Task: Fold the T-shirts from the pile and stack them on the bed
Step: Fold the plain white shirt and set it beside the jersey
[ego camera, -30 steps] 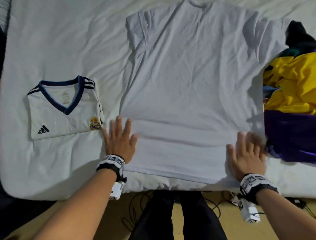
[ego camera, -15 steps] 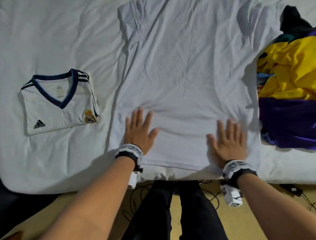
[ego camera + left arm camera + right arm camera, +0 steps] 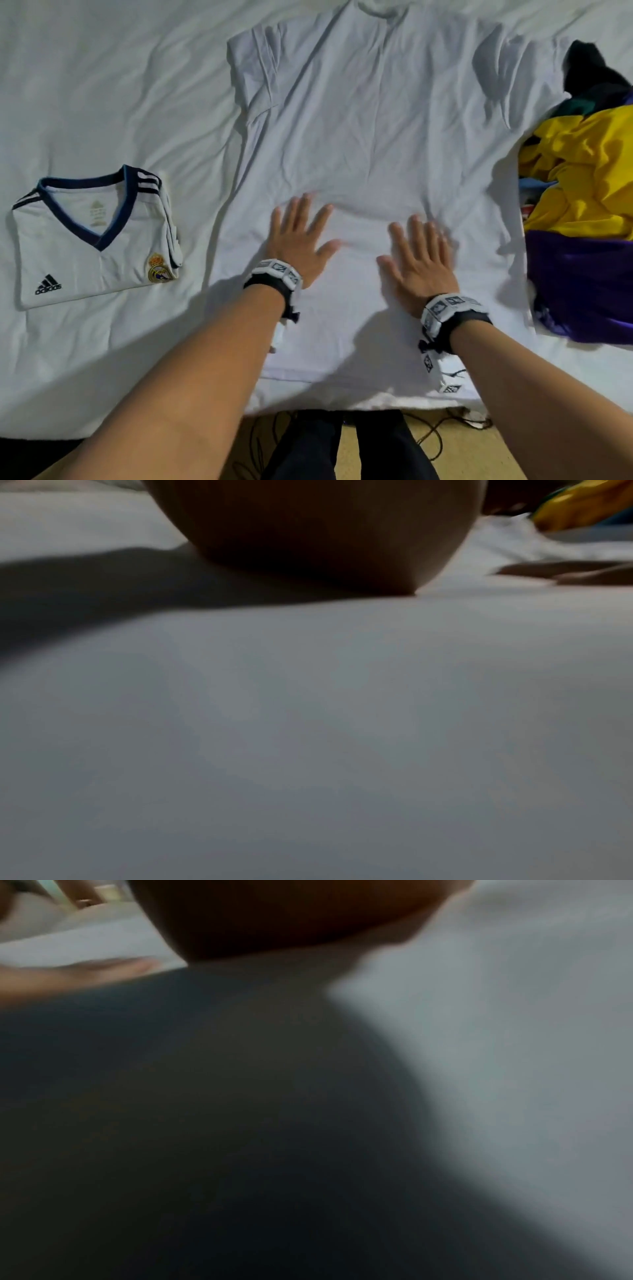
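Observation:
A plain white T-shirt (image 3: 370, 130) lies spread flat on the bed, collar away from me, hem near the front edge. My left hand (image 3: 298, 236) presses flat on its lower middle, fingers straight and spread. My right hand (image 3: 419, 255) lies flat beside it, a palm's width to the right. A folded white jersey (image 3: 92, 240) with a navy V-neck rests at the left. A pile of unfolded shirts (image 3: 582, 212), yellow, purple and black, sits at the right edge. Both wrist views are dim and blurred, showing only a palm base on white cloth (image 3: 308, 723).
The bed's white sheet (image 3: 102, 85) is wrinkled around the shirts. Its front edge (image 3: 68, 435) runs along the bottom, with my dark-trousered legs (image 3: 342, 445) and cables on the tan floor below.
Both hands have slid from the shirt's lower corners inward and up the shirt, staying flat on the cloth. They now lie close together near its middle.

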Demonstrator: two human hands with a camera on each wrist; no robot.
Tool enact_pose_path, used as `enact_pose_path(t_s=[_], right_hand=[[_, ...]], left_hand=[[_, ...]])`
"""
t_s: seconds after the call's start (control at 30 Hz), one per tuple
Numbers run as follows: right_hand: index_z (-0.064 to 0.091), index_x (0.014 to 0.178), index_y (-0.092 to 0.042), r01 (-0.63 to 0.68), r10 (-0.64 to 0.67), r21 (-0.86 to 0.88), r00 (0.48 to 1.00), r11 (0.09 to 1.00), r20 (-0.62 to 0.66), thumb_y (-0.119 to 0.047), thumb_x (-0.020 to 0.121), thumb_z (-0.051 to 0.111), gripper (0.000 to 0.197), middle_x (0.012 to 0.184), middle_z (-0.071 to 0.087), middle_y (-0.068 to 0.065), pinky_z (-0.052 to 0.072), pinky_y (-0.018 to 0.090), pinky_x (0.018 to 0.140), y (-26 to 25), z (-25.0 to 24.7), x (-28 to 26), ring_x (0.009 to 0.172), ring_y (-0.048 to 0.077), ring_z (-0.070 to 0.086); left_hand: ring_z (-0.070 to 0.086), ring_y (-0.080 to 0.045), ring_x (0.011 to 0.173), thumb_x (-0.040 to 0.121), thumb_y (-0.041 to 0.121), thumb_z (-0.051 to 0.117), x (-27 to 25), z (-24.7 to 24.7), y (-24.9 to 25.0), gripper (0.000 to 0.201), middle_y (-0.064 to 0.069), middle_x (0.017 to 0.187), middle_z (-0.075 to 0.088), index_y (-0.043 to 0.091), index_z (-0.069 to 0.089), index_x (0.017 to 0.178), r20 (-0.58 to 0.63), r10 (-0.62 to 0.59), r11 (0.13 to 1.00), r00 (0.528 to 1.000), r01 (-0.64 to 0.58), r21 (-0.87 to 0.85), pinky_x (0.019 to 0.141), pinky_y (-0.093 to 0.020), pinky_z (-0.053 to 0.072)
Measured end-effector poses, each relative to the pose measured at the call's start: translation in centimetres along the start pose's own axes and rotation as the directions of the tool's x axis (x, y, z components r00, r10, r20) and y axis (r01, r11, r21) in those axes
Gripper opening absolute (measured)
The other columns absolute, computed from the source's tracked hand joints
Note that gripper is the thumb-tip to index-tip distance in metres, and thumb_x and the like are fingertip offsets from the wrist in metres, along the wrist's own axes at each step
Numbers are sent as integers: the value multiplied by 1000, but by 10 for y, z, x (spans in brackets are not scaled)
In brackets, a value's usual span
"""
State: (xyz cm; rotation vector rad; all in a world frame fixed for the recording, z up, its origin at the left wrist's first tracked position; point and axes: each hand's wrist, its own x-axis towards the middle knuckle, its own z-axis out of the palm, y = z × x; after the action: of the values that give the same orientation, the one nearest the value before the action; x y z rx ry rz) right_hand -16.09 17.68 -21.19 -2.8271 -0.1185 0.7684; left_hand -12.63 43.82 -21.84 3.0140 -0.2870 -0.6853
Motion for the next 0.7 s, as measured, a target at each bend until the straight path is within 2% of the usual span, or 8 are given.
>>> enact_pose_path(t_s=[0.17, 0.23, 0.3, 0.4, 0.5, 0.57, 0.63, 0.7], right_hand=[[-7, 161, -17, -339, 348, 96, 933, 936, -90, -65, 99, 5, 79, 167, -20, 14, -6, 52, 125, 40, -21, 14, 154, 30, -19], [-3, 162, -13, -210, 216, 49, 961, 976, -175, -57, 100, 11, 77, 168, -13, 17, -5, 52, 125, 21, -28, 34, 154, 34, -15], [2, 163, -19, 57, -65, -49, 983, 997, -175, -50, 100, 23, 73, 169, -7, 14, -3, 51, 125, -4, -30, 57, 155, 35, -9], [4, 163, -29, 287, -306, -174, 947, 942, -99, -47, 103, 27, 67, 170, -6, 8, 0, 51, 126, -16, -31, 85, 156, 32, -6], [-7, 160, -39, 125, -142, -127, 981, 984, -135, -61, 104, 19, 66, 168, -19, -1, -7, 46, 125, 17, -45, 101, 155, 24, -18], [-15, 158, -40, -79, 76, -18, 987, 997, -144, -69, 101, 13, 70, 166, -26, -2, -13, 45, 124, 41, -61, 108, 153, 21, -25], [-15, 159, -33, -268, 283, 118, 950, 956, -133, -68, 100, 9, 73, 165, -28, 1, -12, 49, 124, 52, -74, 121, 152, 22, -27], [-12, 161, -21, -344, 375, 189, 912, 920, -167, -64, 100, 9, 77, 166, -26, 9, -7, 53, 124, 42, -86, 144, 152, 26, -26]], left_hand=[[-17, -34, 155, 99, 67, 0, 8, -21, -55, 81, -18, 167, -19, 17, -11, 162, -127, -357, 927, 925, 368, 68, 122, -62, -8], [-13, -36, 156, 100, 61, 12, 31, -30, -29, 79, -20, 168, -15, 16, -4, 163, -168, -253, 966, 953, 258, 13, 122, -62, -4], [-11, -35, 156, 101, 56, 25, 58, -31, 10, 76, -17, 169, -12, 20, 1, 164, -194, -36, 999, 980, 35, -8, 123, -61, -5], [-17, -29, 156, 104, 56, 21, 89, -29, 36, 71, -10, 168, -23, 30, -10, 162, -83, 109, 993, 991, -104, 64, 123, -59, -5], [-21, -28, 155, 102, 69, 7, 109, -32, 4, 72, -8, 166, -28, 34, -20, 159, -98, 102, 992, 990, -94, 86, 124, -58, -4], [-16, -30, 156, 98, 75, 4, 119, -38, -25, 79, -12, 167, -23, 31, -17, 160, -149, -88, 995, 985, 94, 31, 125, -56, -6], [-10, -35, 156, 99, 73, 3, 132, -50, -45, 83, -18, 168, -15, 22, -10, 163, -196, -333, 943, 922, 330, -48, 125, -55, -6], [-10, -39, 156, 101, 66, 10, 153, -67, -40, 82, -22, 168, -13, 15, -6, 163, -243, -382, 924, 892, 371, -88, 125, -58, -5]])
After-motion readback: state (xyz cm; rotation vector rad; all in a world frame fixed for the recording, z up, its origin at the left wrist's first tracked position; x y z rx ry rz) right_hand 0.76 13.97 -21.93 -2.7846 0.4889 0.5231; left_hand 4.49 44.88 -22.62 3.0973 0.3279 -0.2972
